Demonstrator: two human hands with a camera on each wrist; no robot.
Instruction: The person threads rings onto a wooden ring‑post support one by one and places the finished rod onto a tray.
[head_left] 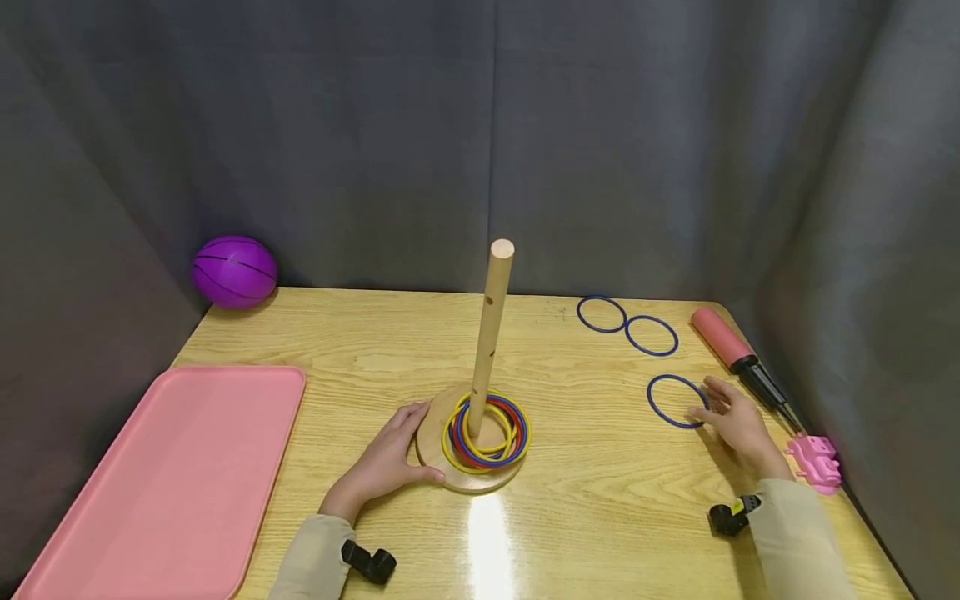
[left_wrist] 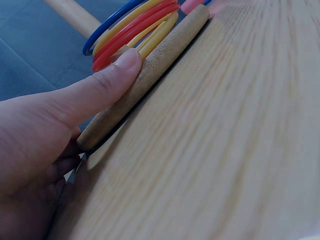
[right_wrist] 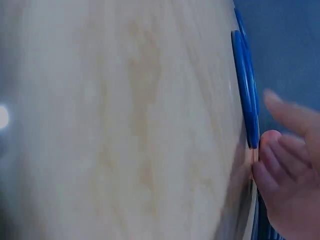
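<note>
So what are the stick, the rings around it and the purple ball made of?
The stick looks like smooth wood, going by its pale tan colour. The rings seem to be plastic with a light gloss: bright, even colours and soft highlights. The purple ball could be rubber or plastic; its slight sheen fits both, so I can't tell.

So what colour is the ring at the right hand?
Dark blue; the ring shows best in the head view.

I get a bright head view, glare streaking the tabletop, soft shadow by the right hand; wrist views bluish, right one blurry.
</note>
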